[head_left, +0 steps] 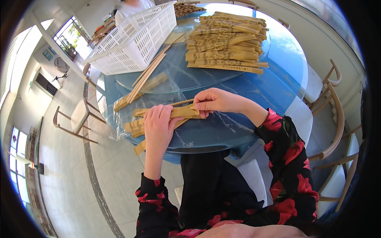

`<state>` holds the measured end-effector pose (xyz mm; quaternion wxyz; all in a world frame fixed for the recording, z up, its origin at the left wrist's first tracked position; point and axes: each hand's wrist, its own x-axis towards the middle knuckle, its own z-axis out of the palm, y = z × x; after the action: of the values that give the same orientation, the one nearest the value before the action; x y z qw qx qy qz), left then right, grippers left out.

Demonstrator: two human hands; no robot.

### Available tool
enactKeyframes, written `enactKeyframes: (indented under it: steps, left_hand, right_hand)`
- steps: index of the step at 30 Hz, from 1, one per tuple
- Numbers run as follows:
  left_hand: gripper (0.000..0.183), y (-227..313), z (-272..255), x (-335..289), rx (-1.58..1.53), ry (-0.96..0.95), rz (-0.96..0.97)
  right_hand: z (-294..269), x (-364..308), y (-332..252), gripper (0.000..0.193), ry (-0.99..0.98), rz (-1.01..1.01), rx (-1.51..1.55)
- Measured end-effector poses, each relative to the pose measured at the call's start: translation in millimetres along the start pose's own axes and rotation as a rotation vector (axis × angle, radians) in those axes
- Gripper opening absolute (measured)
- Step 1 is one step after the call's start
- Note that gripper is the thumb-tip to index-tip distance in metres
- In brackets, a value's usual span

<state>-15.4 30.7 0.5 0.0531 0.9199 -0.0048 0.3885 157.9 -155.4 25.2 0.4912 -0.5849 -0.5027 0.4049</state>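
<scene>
Near the table's front edge, my left hand [158, 123] holds down a narrow yellow-brown paper sleeve [181, 112], fingers curled over it. The fingertips of my right hand [217, 100] pinch the sleeve's right end. Behind the sleeve, a slim wooden stick [182, 102] runs between the two hands; whether either hand grips it, I cannot tell. More flat paper sleeves [134, 127] lie under and beside my left hand, one slanting toward the table edge. Past my left hand, several long wooden sticks [147, 73] rest on clear plastic film and another paper sleeve [121, 104].
A big pile of printed yellow-brown sleeves [226, 45] sits on the glass turntable of the round blue table [238, 133]. At the back left stands a white slotted plastic basket [137, 43], with a person [133, 8] behind it. Wooden chairs [331, 115] surround the table.
</scene>
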Motion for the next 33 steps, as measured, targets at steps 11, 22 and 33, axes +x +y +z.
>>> enactKeyframes:
  steps: [11,22,33]
  left_hand:
    - [0.028,2,0,-4,0.002,0.059,-0.065]
    - [0.024,0,-3,-9,0.015,0.113,-0.237]
    - [0.025,0,-2,-8,0.004,0.127,-0.206]
  right_hand:
    - [-3,7,5,0.028,0.346,-0.074,-0.155]
    - [-7,1,18,0.01,0.519,-0.217,-1.167]
    - [-10,-1,8,0.01,0.525,-0.155,-0.844]
